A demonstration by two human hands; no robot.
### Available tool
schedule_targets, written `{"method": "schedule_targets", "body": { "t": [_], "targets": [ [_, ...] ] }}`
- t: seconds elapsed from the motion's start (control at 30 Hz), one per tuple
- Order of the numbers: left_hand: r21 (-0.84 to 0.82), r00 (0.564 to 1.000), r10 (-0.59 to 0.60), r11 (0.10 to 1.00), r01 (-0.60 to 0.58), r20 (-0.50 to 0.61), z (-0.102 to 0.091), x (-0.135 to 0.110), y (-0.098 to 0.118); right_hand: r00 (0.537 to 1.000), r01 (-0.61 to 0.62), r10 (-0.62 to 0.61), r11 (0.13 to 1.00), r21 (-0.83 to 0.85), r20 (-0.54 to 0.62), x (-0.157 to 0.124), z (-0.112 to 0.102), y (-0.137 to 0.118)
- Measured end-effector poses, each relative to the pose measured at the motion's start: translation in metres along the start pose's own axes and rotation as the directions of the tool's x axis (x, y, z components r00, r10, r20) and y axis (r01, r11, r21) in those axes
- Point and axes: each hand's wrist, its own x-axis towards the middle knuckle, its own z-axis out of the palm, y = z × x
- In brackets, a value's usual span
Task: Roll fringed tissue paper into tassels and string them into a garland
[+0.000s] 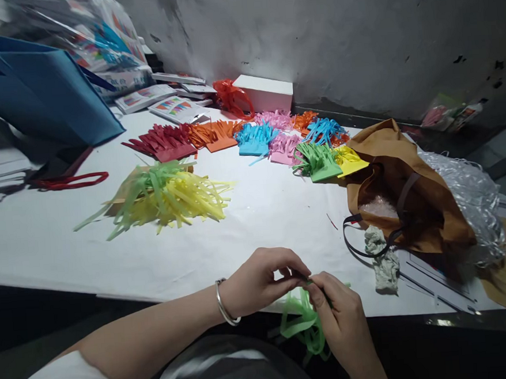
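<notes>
Over the table's front edge, my left hand (259,278) and my right hand (339,304) meet with their fingertips pinched on the top of a green paper tassel (303,319). Its loose strips hang down below my hands, partly behind the right one. What the fingers grip is mostly covered by them. A silver bangle (224,302) circles my left wrist. Up and to the left on the white table lies a pile of yellow and pale green fringed paper (179,194). Both hands are apart from that pile.
Fringed paper bundles in red (167,142), orange (217,137), blue (256,138), pink (283,147), green (318,160) and yellow (350,159) line the back. A blue bag (42,89) stands left. At right are a brown bag (426,189), crumpled paper (385,264) and clear plastic strands (465,192).
</notes>
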Motion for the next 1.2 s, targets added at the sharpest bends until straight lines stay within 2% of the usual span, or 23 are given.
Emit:
{"method": "schedule_targets", "body": {
  "t": [0.1,0.17,0.27,0.33,0.47,0.57,0.63,0.7,0.8,0.87,0.9,0.97,1.0,1.03,1.1,1.13,1.17,1.2],
  "targets": [
    [0.085,0.999,-0.029,0.996,0.033,-0.045,0.0,-0.004,0.002,0.999,0.047,-0.046,0.998,-0.049,0.024,0.002,0.004,-0.001],
    [0.102,0.998,-0.031,0.994,0.036,-0.051,-0.001,-0.006,0.001,0.991,0.133,-0.132,0.983,-0.123,0.014,0.003,0.008,0.0],
    [0.065,0.999,-0.035,0.997,0.035,-0.001,-0.005,-0.011,-0.003,0.953,0.292,-0.304,0.919,-0.264,-0.007,0.007,0.017,0.003],
    [0.101,0.999,-0.013,0.995,0.009,0.042,-0.009,-0.014,-0.007,0.927,0.354,-0.376,0.871,-0.342,0.003,0.009,0.023,0.005],
    [0.31,0.987,0.041,0.947,-0.088,0.155,-0.024,-0.021,-0.008,0.899,0.427,-0.427,0.809,-0.404,0.095,0.013,0.04,0.009],
    [0.348,0.979,0.018,0.933,-0.09,0.203,-0.036,-0.029,-0.007,0.881,0.465,-0.459,0.8,-0.381,0.112,0.017,0.057,0.012],
    [0.348,0.985,0.024,0.934,-0.082,0.169,-0.044,-0.036,-0.006,0.873,0.471,-0.485,0.812,-0.345,0.051,0.021,0.07,0.012],
    [0.351,0.995,0.052,0.933,-0.077,0.08,-0.05,-0.043,-0.005,0.869,0.467,-0.494,0.833,-0.296,-0.019,0.027,0.082,0.011],
    [0.413,0.993,0.106,0.908,-0.076,-0.05,-0.063,-0.053,-0.006,0.873,0.465,-0.486,0.855,-0.231,-0.045,0.038,0.095,0.01],
    [0.487,0.986,0.146,0.869,-0.09,-0.078,-0.086,-0.059,-0.009,0.886,0.443,-0.462,0.872,-0.208,-0.049,0.045,0.098,0.014],
    [0.537,0.984,0.157,0.839,-0.087,-0.086,-0.104,-0.062,-0.011,0.895,0.417,-0.439,0.885,-0.207,-0.074,0.047,0.099,0.017],
    [0.671,0.975,0.168,0.741,-0.028,-0.145,-0.154,-0.065,-0.016,0.914,0.338,-0.374,0.917,-0.213,-0.16,0.051,0.098,0.029],
    [0.757,0.962,0.166,0.651,0.059,-0.218,-0.183,-0.065,-0.017,0.919,0.292,-0.335,0.933,-0.211,-0.209,0.052,0.097,0.037],
    [0.831,0.924,0.216,0.534,0.157,-0.314,-0.212,-0.061,-0.018,0.923,0.247,-0.293,0.948,-0.2,-0.248,0.052,0.097,0.046],
    [0.896,0.861,0.3,0.305,0.323,-0.412,-0.26,-0.044,-0.018,0.927,0.182,-0.224,0.97,-0.16,-0.302,0.053,0.099,0.062],
    [0.883,0.834,0.304,0.252,0.396,-0.46,-0.276,-0.028,-0.019,0.925,0.169,-0.207,0.975,-0.142,-0.318,0.053,0.102,0.069],
    [0.874,0.818,0.314,0.247,0.419,-0.482,-0.284,-0.009,-0.022,0.921,0.167,-0.202,0.977,-0.131,-0.332,0.053,0.105,0.075],
    [0.877,0.843,0.275,0.281,0.389,-0.462,-0.284,0.014,-0.027,0.916,0.174,-0.208,0.976,-0.129,-0.342,0.053,0.109,0.08]
  ]
}}
